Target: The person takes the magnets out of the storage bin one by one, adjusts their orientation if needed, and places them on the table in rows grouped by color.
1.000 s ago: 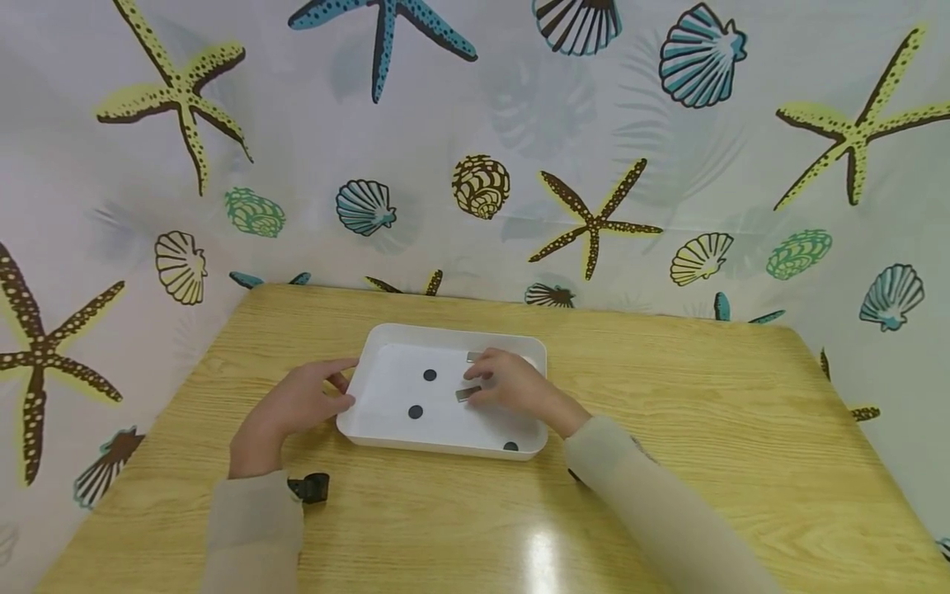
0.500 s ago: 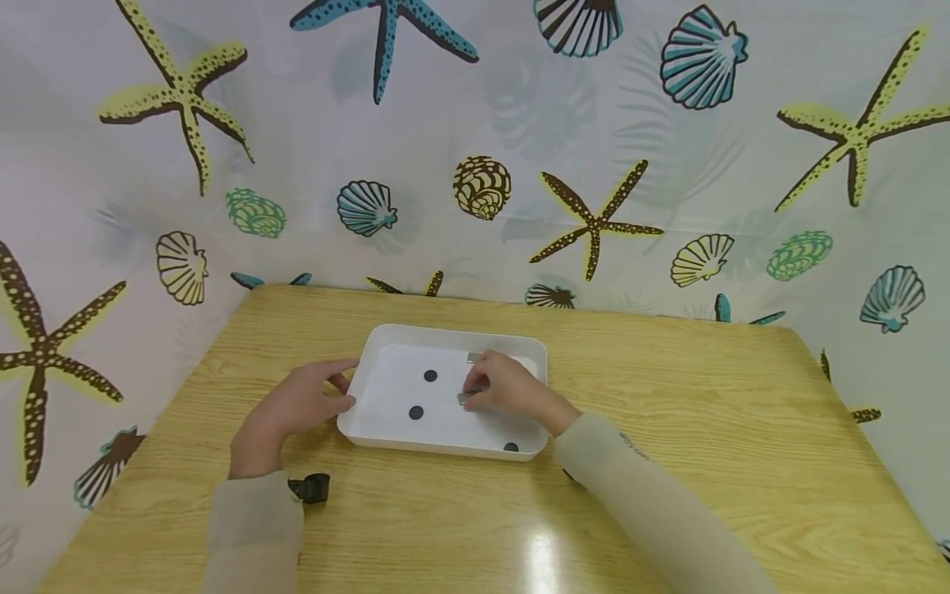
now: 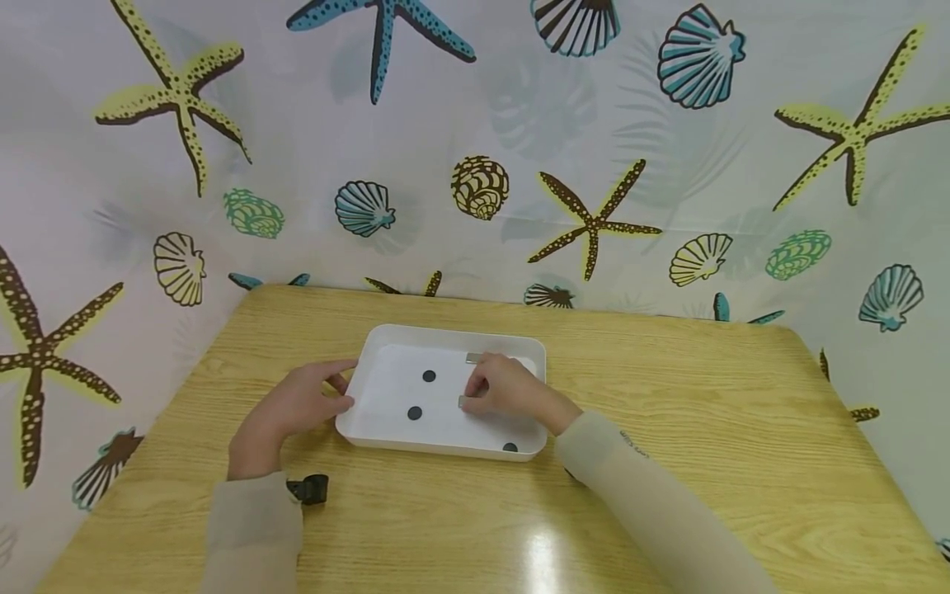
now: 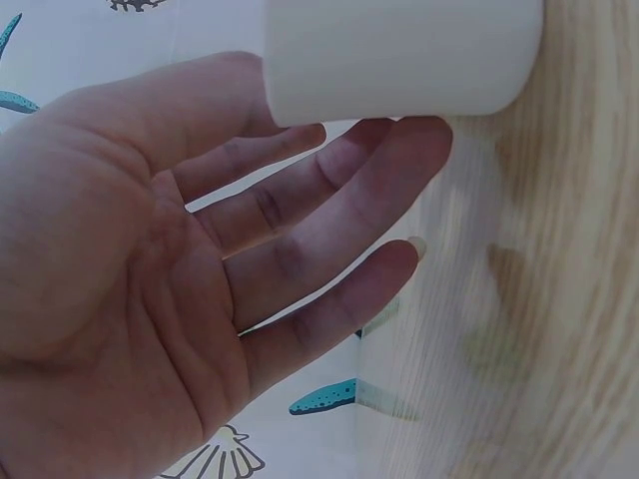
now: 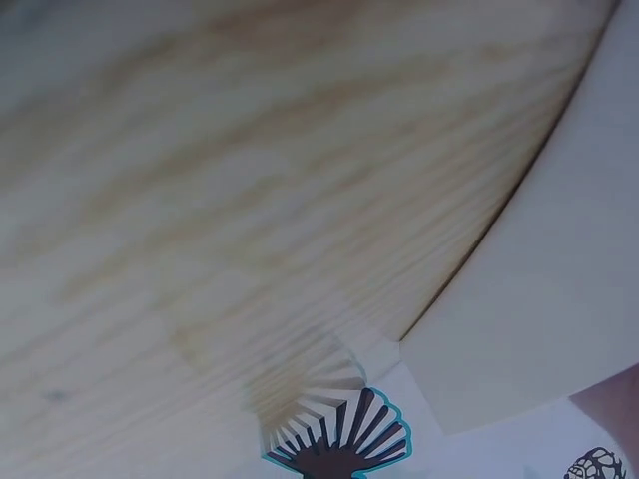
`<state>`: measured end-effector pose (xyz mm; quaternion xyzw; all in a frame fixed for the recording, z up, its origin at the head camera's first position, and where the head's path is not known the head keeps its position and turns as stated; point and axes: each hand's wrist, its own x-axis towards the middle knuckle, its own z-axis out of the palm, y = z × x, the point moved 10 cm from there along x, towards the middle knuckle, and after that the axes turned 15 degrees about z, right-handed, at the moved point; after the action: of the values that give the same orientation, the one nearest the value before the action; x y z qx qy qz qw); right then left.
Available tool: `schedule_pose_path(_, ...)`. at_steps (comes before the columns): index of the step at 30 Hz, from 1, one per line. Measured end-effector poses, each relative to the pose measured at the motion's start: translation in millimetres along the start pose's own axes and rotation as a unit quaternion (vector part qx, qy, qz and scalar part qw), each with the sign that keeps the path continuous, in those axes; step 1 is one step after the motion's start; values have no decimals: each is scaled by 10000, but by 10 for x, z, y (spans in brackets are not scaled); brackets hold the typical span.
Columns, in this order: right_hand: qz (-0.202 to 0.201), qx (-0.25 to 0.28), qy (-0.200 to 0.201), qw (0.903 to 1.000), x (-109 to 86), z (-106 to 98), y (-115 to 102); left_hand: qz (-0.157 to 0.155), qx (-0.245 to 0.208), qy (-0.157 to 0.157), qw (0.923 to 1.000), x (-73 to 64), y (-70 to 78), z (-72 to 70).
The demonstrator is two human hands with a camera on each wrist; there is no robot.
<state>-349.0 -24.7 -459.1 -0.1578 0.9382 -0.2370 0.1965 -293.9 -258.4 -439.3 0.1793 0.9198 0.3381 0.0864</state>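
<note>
A white rectangular tray [image 3: 401,443] lies on the wooden table. My left hand [image 3: 297,402] is at its left end, fingers spread and loosely extended; in the left wrist view, the thumb and fingertips touch the tray wall [image 4: 399,60]. Inside the tray, my right hand [image 3: 506,386] pinches a small flat grey strip [image 3: 462,402], mostly covered by its fingers. Just beyond these fingers lies another grey strip [image 3: 472,358]. Three black discs rest in the tray: a far one [image 3: 429,376], a middle one [image 3: 415,413] and one by the front right corner [image 3: 510,447].
The wooden table [image 3: 668,396] extends on both sides of the tray. Behind it hangs a white cloth [image 3: 423,140] printed with starfish and shells. A black strap piece [image 3: 310,489] shows at the left wrist. Most of the right wrist view is blurred table and tray wall [image 5: 539,329].
The right hand's fingers have closed on the near grey strip, which has turned and is now largely covered. The left hand, tray and discs have stayed in place.
</note>
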Motion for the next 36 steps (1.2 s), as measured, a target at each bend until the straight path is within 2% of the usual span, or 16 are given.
schedule_pose_path(10,156,-54,-46,9999,-5,39,17,22,12,-24,10000,0,-22,23)
schedule_pose_path(29,-98,-256,88,9996,-47,-20,-7,92,3,32,10000,-10,11,-7)
schedule_pose_path(36,-194,-378,351,9985,-75,-76,-19,156,-19,47,9999,-10,32,-2)
